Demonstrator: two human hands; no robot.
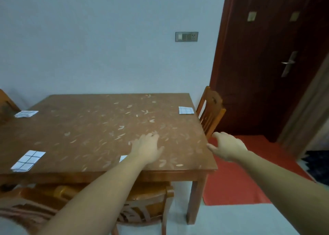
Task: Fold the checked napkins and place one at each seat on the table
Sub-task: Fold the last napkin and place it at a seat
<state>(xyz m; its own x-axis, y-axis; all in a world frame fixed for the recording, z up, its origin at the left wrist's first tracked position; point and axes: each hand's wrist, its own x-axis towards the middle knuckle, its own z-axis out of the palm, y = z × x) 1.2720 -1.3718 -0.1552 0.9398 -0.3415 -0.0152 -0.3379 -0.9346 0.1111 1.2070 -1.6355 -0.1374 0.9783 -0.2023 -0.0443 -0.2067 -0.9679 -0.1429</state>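
White with thin dark checks, four folded napkins lie flat on the brown, leaf-patterned surface, well apart from one another. The near-left napkin sits close to the front edge. The far-left napkin lies at the left edge, just beside the left chair. The far-right napkin lies at the right edge, next to the right chair. The fourth napkin shows only as a small white corner near the front edge; the rest is hidden under the left forearm.

The left hand reaches palm down over the right half of the surface, its fingers loosely extended and holding nothing; whether it touches the wood cannot be told. The right hand is out past the right edge of the surface, above the red mat, with fingers and thumb spread apart and nothing in its grasp.

A near chair is pushed in under the front edge, below the left forearm. The red mat covers the floor to the right of the table legs and meets a pale floor in front. Behind it stands a dark red door with a metal handle. A switch plate is set in the pale blue wall behind the table.
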